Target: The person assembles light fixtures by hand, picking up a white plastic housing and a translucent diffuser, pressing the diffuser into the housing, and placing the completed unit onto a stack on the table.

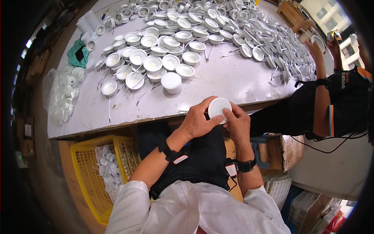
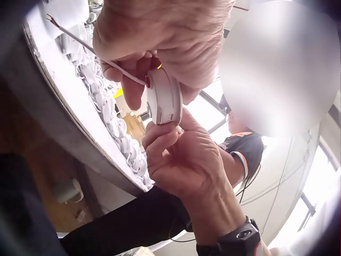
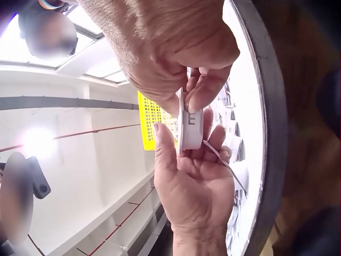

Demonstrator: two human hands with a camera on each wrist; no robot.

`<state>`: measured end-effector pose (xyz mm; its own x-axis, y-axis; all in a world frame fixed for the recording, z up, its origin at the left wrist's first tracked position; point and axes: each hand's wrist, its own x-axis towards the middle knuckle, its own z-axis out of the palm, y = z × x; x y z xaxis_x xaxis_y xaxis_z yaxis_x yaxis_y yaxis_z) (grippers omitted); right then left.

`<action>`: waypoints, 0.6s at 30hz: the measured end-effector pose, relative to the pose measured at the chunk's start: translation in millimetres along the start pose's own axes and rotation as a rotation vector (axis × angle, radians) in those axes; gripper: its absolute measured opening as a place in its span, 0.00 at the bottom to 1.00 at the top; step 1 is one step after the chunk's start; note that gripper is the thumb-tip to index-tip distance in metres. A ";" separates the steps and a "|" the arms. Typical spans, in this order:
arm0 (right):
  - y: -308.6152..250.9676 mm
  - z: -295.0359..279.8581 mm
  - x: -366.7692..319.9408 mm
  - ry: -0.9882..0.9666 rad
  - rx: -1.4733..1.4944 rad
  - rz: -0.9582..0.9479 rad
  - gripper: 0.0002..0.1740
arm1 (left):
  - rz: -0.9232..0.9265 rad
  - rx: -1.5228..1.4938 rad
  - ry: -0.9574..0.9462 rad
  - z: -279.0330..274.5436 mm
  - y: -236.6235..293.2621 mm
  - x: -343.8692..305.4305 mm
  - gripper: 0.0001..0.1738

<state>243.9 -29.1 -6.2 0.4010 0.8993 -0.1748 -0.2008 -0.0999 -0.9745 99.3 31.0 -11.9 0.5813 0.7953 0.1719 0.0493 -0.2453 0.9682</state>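
A round white downlight [image 1: 219,108] is held between both hands just off the table's front edge, its flat face up toward the head camera. My left hand [image 1: 198,120] grips its left side, with the thumb over the face. My right hand [image 1: 238,124] pinches the right side, its thumb on the face too. In the left wrist view a thin white cable [image 2: 96,52] with bare wire ends runs out from the downlight's body [image 2: 162,96]. The right wrist view shows dark lettering on the side of the downlight [image 3: 193,130]. Nearest on the table stands a short white stack of discs [image 1: 171,82].
Many white downlights [image 1: 152,63] with cables cover the worktable [image 1: 233,87]. A yellow basket [image 1: 87,171] with white parts stands below at the left. Clear plastic bags [image 1: 62,97] lie at the table's left edge. Another person [image 1: 339,101] works at the right.
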 end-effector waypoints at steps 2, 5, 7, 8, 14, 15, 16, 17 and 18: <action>0.0 5.3 -1.5 -0.014 0.004 0.006 0.19 | 0.001 0.007 0.031 -2.1 -2.5 -2.7 0.29; 2.1 12.5 -2.9 -0.032 0.005 0.008 0.19 | -0.026 -0.052 0.038 -7.5 -3.5 -8.0 0.25; 5.9 15.9 -2.4 -0.068 0.033 0.024 0.20 | -0.037 -0.052 0.061 -11.5 -2.3 -12.5 0.24; 7.3 18.4 -2.7 -0.072 0.035 0.028 0.20 | -0.041 -0.049 0.064 -13.9 -1.6 -15.1 0.24; 17.2 36.0 -3.6 -0.181 0.108 0.095 0.21 | -0.038 0.007 0.133 -27.9 0.5 -30.9 0.24; 19.0 39.1 -3.8 -0.212 0.124 0.101 0.20 | -0.026 0.014 0.147 -30.5 -1.5 -33.4 0.24; 20.8 42.0 -4.2 -0.242 0.140 0.107 0.19 | -0.013 0.021 0.161 -33.1 -3.0 -36.0 0.24; 22.0 44.8 -4.1 -0.244 0.142 0.113 0.19 | -0.020 0.023 0.162 -36.0 -3.7 -38.4 0.24; 22.6 47.7 -3.4 -0.257 0.127 0.111 0.19 | -0.036 0.012 0.161 -39.2 -4.0 -40.2 0.24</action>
<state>195.4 -14.1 -20.9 0.1338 0.9657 -0.2225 -0.3472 -0.1646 -0.9232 43.9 21.8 -15.6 0.4410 0.8822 0.1652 0.0778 -0.2209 0.9722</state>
